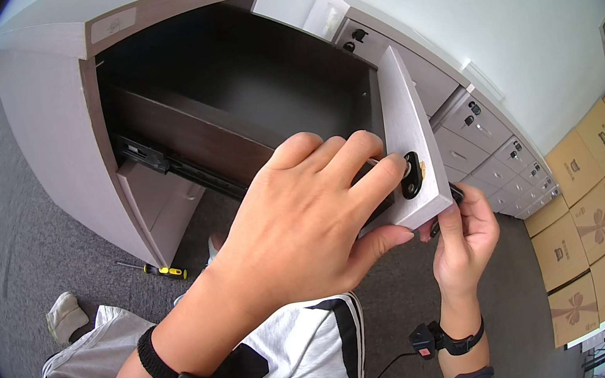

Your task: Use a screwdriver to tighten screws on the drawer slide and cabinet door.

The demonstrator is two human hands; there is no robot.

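A drawer (215,128) with dark inner walls is pulled out of a pale wood-grain cabinet (52,132). On the inner side of its light front panel (410,134) sits a black drawer lock (411,175), beside a chipped patch of bare wood. My left hand (314,214) reaches over the drawer's side, its index fingertip against the lock and its thumb by the panel's lower edge. From the outer side, my right hand (465,239) pinches a small black part at the panel, mostly hidden by fingers and panel; its kind is unclear.
A black slide rail (157,157) runs along the drawer's side. A yellow-and-black screwdriver (165,271) lies on the grey carpet. More cabinets with locks (472,117) line the wall at right, beside stacked cardboard boxes (596,215). My legs are below the drawer.
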